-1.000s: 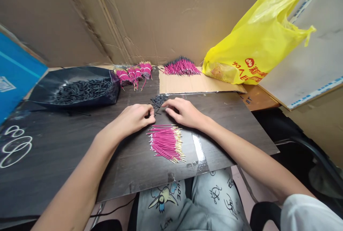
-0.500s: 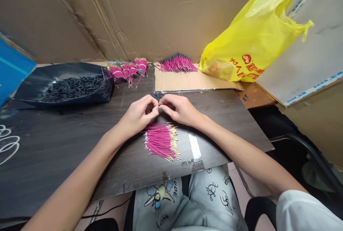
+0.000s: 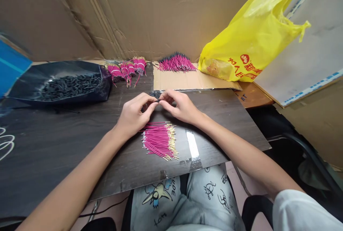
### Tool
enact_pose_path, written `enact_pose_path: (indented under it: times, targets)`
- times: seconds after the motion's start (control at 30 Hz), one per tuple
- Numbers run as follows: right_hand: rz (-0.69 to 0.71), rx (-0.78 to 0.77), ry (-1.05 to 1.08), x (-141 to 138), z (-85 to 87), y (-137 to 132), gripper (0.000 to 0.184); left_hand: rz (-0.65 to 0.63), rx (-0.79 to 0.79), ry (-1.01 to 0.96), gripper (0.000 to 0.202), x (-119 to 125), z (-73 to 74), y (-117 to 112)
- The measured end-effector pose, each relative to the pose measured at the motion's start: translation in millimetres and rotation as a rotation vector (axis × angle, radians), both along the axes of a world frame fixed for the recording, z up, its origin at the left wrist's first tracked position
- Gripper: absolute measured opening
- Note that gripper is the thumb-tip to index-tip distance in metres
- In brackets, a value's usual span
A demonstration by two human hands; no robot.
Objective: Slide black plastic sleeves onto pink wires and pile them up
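My left hand (image 3: 136, 113) and my right hand (image 3: 182, 108) meet fingertip to fingertip over the table, both closed in a pinch. Between them shows a small black tube (image 3: 154, 101), partly covered by the fingers. Whether a wire sits in it cannot be seen. Just behind the fingertips lies a little pile of black tubes (image 3: 154, 94). On the near side of my hands, pink wires (image 3: 158, 140) lie side by side, with silvery tips to the left and gold tips to the right.
At the left stands an open dark bag (image 3: 103, 86) of black tubes. Bundled pink wires (image 3: 125, 70) lie beside it. A heap of black-ended pink wires (image 3: 177, 62) rests on cardboard (image 3: 177, 80). A yellow plastic bag (image 3: 241, 45) stands at the back right.
A small black tube now shows between my fingertips. My left hand has turned slightly, with its thumb and finger stretched further toward the right hand. The view has shifted a little.
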State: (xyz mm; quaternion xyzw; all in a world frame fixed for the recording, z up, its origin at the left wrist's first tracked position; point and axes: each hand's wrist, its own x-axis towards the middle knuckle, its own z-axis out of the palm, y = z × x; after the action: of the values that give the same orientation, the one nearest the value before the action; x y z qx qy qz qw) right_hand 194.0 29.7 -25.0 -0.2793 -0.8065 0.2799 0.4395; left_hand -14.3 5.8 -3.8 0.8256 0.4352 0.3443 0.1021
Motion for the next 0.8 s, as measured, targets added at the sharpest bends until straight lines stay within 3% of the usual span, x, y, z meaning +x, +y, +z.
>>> enact_pose_path:
  times: [0.4,0.5,0.6,0.7,0.8]
  targets:
    - [0.069,-0.026,-0.093,6,3.8,0,0.008,-0.003,-0.094,-0.006,0.025,2,2.0,0]
    - [0.057,-0.05,-0.074,16,6.2,6,0.009,-0.031,-0.212,0.017,0.027,-3,4.8,2]
    - [-0.028,-0.078,-0.081,29,7.8,12,0.012,-0.149,-0.391,0.11,0.025,-10,7.6,6]
    - [-0.104,-0.105,-0.098,38,7.6,18,0.014,-0.238,-0.453,0.211,0.024,-13,8.5,8]
    - [-0.098,-0.119,-0.104,40,6.8,20,0.015,-0.224,-0.505,0.233,0.026,-12,7.7,9]
